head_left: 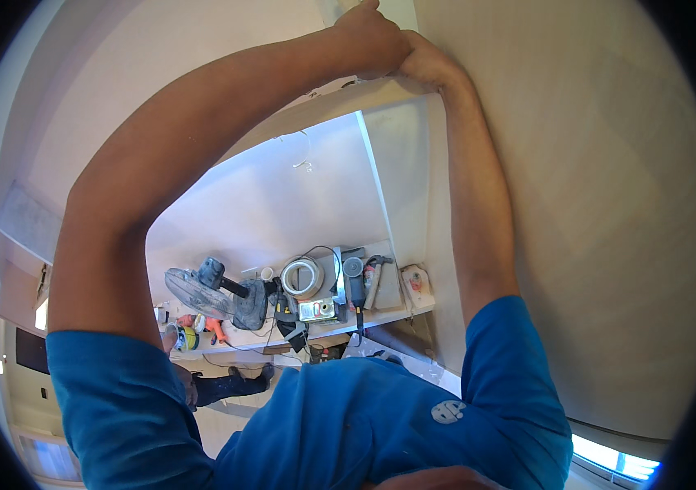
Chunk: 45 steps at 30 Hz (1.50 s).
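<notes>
Wooden strip (348,104), pale and narrow, is the nearest thing to the hands rn, running out to the left from the upper left edge of the tall pale panel (585,220), which is my ref pt. From my end of the feed, left hand (374,42) is up by the panel's top left w/ fingers partly curled, but idk if it's pinching anything. Right hand (430,64) is just beside the panel's edge and overlaps the left one in view; its fingers are hidden, so can't tell if they're spread or closed, or if either hand touches the strip.

Handling imo: prob stiff, fairly light for its length, not that fragile, smooth enough to slip a bit in dusty fingers. Can't tell if it's loose or fixed. I'd grip the long edges, one hand at the panel end and one further left, bc holding only one end could let it twist. Corners prob chip first tho

FYI, left of the panel and lower down, there's a shelf (390,304) w/ a tape roll (285,278) and an angle grinder (355,282)
</notes>
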Each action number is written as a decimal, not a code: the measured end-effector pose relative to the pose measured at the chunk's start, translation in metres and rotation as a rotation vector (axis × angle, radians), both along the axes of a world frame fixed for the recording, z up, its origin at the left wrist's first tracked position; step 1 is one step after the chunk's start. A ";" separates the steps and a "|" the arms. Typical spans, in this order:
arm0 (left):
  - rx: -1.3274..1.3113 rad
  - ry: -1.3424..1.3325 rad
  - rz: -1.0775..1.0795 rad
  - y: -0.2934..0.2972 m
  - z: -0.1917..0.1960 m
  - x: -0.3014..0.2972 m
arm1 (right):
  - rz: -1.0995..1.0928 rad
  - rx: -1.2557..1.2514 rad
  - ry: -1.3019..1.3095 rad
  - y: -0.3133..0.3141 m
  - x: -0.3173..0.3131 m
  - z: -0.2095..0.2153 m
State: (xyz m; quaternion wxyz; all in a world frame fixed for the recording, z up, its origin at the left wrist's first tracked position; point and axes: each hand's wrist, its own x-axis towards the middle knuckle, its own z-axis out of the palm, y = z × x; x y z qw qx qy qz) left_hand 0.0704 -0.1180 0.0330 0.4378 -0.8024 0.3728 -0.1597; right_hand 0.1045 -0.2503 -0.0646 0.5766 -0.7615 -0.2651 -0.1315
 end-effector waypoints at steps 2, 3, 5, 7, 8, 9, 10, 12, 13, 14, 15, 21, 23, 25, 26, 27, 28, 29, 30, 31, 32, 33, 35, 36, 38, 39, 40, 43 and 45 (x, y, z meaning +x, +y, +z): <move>-0.006 0.002 -0.006 0.003 0.002 -0.005 | 0.026 -0.038 0.001 -0.002 0.003 0.000; -0.031 0.003 -0.016 0.004 0.003 -0.002 | 0.038 -0.039 0.008 -0.004 0.006 0.001; -0.071 0.013 -0.017 0.005 0.007 0.002 | 0.060 -0.040 0.023 -0.006 0.013 0.001; -0.100 0.038 -0.005 0.003 0.009 0.006 | 0.061 0.073 -0.012 -0.004 0.011 -0.003; -0.128 0.015 -0.021 0.003 0.013 0.009 | 0.060 0.129 -0.031 -0.003 0.010 -0.004; -0.157 -0.009 -0.037 0.005 0.020 0.009 | 0.069 0.169 -0.026 -0.004 0.010 -0.005; -0.187 -0.033 -0.056 0.008 0.026 0.010 | 0.076 0.208 -0.022 -0.005 0.010 -0.005; -0.275 -0.063 -0.002 0.029 0.038 0.012 | -0.004 0.120 -0.060 -0.005 0.000 -0.005; -0.324 -0.068 0.024 0.044 0.040 0.017 | -0.094 -0.012 -0.095 0.001 -0.018 -0.006; -0.403 -0.078 0.101 0.070 0.040 0.020 | -0.158 -0.142 -0.143 0.015 -0.032 -0.004; -0.485 -0.082 0.162 0.091 0.037 0.025 | -0.193 -0.196 -0.299 0.023 -0.033 -0.011; -0.793 0.119 0.242 0.147 0.008 0.012 | -0.352 -0.357 -0.633 0.028 -0.041 -0.031; -0.863 0.148 0.286 0.159 0.002 0.007 | -0.438 -0.395 -0.634 0.015 -0.041 -0.033; -0.931 0.141 0.240 0.182 -0.005 -0.002 | -0.529 -0.426 -0.634 0.009 -0.042 -0.035; -0.963 0.135 0.222 0.196 -0.007 -0.010 | -0.578 -0.433 -0.633 0.011 -0.046 -0.037; -0.992 0.120 0.207 0.212 -0.007 -0.020 | -0.624 -0.432 -0.637 0.018 -0.049 -0.036; -1.054 0.139 0.208 0.220 -0.008 -0.028 | -0.654 -0.371 -0.570 0.019 -0.051 -0.037; -1.117 0.157 0.212 0.229 -0.009 -0.038 | -0.680 -0.309 -0.504 0.021 -0.053 -0.038; -1.177 0.176 0.212 0.237 -0.011 -0.047 | -0.711 -0.244 -0.439 0.022 -0.057 -0.038; -1.202 0.175 0.203 0.245 -0.015 -0.052 | -0.718 -0.271 -0.437 0.020 -0.059 -0.038; -1.227 0.174 0.195 0.254 -0.019 -0.055 | -0.724 -0.298 -0.435 0.016 -0.061 -0.039; -1.254 0.174 0.177 0.257 -0.021 -0.058 | -0.738 -0.326 -0.437 0.011 -0.066 -0.036; -1.283 0.194 0.184 0.271 -0.029 -0.065 | -0.666 -0.367 -0.472 0.015 -0.067 -0.026; -1.299 0.202 0.191 0.277 -0.033 -0.067 | -0.626 -0.387 -0.489 0.018 -0.067 -0.022; -1.315 0.218 0.182 0.284 -0.038 -0.065 | -0.615 -0.437 -0.436 0.018 -0.064 -0.018; -1.328 0.224 0.177 0.287 -0.042 -0.064 | -0.607 -0.465 -0.413 0.019 -0.062 -0.015; -1.331 0.223 0.169 0.290 -0.045 -0.060 | -0.604 -0.452 -0.444 0.020 -0.062 -0.015; -1.351 0.232 0.148 0.298 -0.055 -0.046 | -0.568 -0.417 -0.560 0.021 -0.059 -0.025; -1.380 0.254 0.138 0.301 -0.060 -0.037 | -0.507 -0.395 -0.668 0.024 -0.057 -0.032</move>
